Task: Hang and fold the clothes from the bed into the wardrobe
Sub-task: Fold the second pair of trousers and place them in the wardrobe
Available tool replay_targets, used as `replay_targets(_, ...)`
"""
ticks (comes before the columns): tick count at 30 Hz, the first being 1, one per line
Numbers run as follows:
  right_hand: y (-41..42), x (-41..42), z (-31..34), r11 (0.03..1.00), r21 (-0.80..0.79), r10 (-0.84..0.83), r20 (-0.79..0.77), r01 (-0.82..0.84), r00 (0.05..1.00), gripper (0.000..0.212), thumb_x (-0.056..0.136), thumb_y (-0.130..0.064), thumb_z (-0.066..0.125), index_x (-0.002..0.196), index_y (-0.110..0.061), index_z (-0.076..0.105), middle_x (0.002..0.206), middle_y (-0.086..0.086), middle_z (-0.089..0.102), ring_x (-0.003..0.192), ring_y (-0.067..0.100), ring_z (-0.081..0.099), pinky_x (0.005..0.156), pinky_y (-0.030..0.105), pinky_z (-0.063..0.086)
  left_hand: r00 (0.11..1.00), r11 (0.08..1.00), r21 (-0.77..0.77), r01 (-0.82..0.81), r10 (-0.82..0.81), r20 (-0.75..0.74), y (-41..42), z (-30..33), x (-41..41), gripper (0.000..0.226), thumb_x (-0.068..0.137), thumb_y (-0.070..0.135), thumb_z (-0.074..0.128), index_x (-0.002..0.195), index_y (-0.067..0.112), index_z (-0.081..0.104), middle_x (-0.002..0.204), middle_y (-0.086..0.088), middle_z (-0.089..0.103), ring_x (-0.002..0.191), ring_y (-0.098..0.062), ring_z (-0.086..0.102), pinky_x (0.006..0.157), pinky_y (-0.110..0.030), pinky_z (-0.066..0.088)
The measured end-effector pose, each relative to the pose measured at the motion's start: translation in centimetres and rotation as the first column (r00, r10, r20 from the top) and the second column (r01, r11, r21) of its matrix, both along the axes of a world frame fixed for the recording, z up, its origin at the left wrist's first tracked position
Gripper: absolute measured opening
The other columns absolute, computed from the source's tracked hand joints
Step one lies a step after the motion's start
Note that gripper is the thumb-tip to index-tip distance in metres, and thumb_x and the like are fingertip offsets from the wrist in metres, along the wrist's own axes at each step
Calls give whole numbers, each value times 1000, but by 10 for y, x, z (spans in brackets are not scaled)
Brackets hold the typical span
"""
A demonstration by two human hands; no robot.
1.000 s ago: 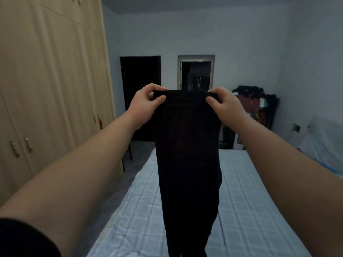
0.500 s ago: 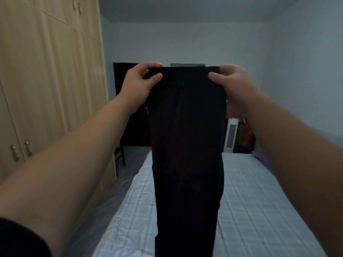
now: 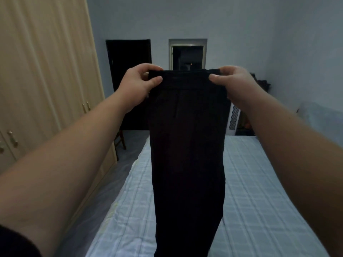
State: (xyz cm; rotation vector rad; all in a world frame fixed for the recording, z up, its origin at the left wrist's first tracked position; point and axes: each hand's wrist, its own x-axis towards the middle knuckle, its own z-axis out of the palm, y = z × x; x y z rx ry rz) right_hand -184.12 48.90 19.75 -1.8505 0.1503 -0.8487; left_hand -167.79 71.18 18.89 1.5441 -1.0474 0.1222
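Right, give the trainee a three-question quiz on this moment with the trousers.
1. True or false: both hands grip the black trousers at the waistband.
2. What hangs below the trousers? A) wooden floor B) the bed with the checked cover C) a chair
3. On which side of the person do the wardrobe doors stand?

Key:
1. True: the left hand and the right hand pinch the two top corners.
2. B, the bed.
3. The left; the wardrobe doors are shut.
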Motion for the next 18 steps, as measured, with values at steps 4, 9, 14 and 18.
replay_targets(4, -61, 57, -50, 999, 33, -38, -93, 42, 995, 29, 83, -22, 78, 109, -13, 71, 109, 9, 73, 96, 22, 74, 87, 44, 60, 996, 989, 138, -45, 55, -69, -53, -43, 47, 23, 93, 19, 68, 116, 25, 69, 101, -3, 73, 87, -10, 73, 73, -24, 59)
replay_targets(9, -152, 146, -135, 992, 116, -10, -263, 42, 965, 16, 86, -17, 74, 102, -18, 71, 95, -2, 73, 75, 2, 72, 59, 15, 54, 978, 949, 288, -124, 166, -124, -143, -123, 131, 22, 90, 25, 73, 112, 31, 71, 101, -1, 70, 87, -12, 72, 72, -22, 57)
replay_targets(14, -242, 249, -244, 976, 183, -45, -363, 119, 931, 16, 86, -15, 75, 100, -20, 70, 95, -2, 71, 79, 10, 70, 60, 19, 53, 933, 908, 388, -159, 267, -242, -239, -226, 227, 18, 88, 20, 75, 104, 27, 72, 82, -5, 65, 53, -11, 56, 47, -28, 44)
replay_targets(18, -304, 333, -337, 974, 146, -99, -402, 171, 910, 23, 91, -17, 72, 113, -19, 64, 102, -1, 67, 89, 13, 69, 68, 18, 56, 859, 893, 409, -190, 352, -371, -320, -311, 309, 29, 93, 8, 67, 119, 21, 66, 108, -13, 71, 67, -15, 69, 58, -33, 58)
